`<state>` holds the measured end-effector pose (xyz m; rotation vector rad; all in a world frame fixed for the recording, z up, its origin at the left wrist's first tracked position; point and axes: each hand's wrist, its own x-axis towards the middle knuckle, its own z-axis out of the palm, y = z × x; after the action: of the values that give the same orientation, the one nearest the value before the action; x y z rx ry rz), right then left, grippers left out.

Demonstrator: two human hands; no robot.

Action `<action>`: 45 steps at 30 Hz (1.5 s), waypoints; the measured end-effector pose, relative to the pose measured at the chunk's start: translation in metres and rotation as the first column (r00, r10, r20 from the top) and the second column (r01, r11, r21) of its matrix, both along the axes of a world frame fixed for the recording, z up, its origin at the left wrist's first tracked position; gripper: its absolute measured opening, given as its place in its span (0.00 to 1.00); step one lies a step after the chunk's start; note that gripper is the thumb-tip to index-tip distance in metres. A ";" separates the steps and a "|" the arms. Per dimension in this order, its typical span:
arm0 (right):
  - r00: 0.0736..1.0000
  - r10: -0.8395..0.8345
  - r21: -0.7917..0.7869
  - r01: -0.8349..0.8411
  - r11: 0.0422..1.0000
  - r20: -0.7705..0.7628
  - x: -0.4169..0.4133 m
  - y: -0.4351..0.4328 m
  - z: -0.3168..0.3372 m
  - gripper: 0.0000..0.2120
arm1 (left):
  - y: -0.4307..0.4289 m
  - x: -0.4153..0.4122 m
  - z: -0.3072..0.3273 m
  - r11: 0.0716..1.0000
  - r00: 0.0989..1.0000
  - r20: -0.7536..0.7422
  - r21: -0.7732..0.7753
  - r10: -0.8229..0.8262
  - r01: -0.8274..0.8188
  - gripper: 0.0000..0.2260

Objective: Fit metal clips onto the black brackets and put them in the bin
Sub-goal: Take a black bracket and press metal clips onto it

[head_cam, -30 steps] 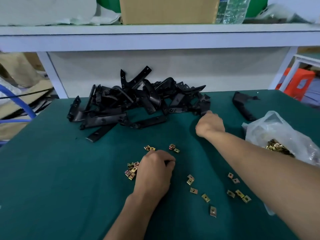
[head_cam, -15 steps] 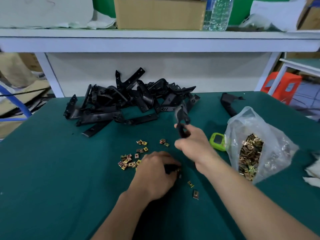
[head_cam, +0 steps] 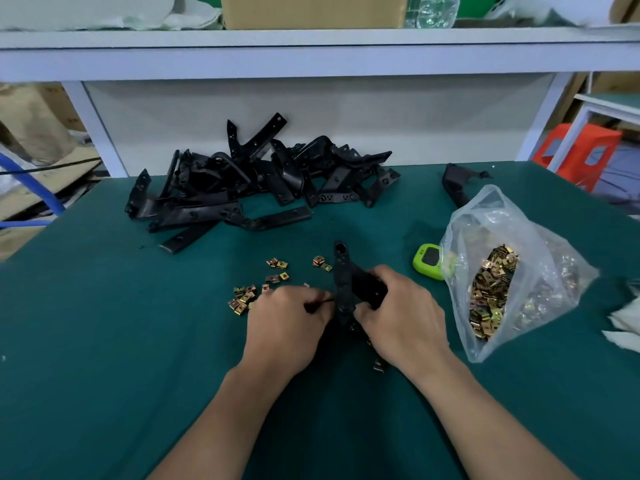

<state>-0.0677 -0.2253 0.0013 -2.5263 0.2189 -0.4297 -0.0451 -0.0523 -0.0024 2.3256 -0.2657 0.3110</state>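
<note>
Clamping the bracket (head_cam: 341, 268) low, the right hand (head_cam: 398, 317) leaves its top protruding; the left hand (head_cam: 287, 323) curls at its left edge, hold unclear.

The lower end of the black bracket (head_cam: 343, 282) is hidden between the left hand (head_cam: 287, 323) and the right hand (head_cam: 398, 317), which grips it. The left hand's fingertips curl under out of sight, so whether they pinch a clip cannot be told. One clip (head_cam: 379, 367) peeks out half-covered by the right wrist. The plastic bag (head_cam: 540, 244) blurs the clips inside it and covers one side of the green device (head_cam: 427, 261), whose screen is too small to read. The top edge cuts off the cardboard box (head_cam: 311, 12) and the bottle (head_cam: 431, 10). The right edge cuts off the white cloth (head_cam: 623, 327).
</note>
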 end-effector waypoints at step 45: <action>0.994 0.109 -0.051 -0.108 0.993 0.010 -0.005 0.003 0.002 0.23 | 0.013 0.000 0.012 0.659 0.901 -0.301 -0.752 -0.312 -0.023 0.14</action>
<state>-0.0731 -0.2227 0.0037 -2.5698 0.0660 -0.4125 -0.0448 -0.0395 0.0098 1.4725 -0.0846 -0.1526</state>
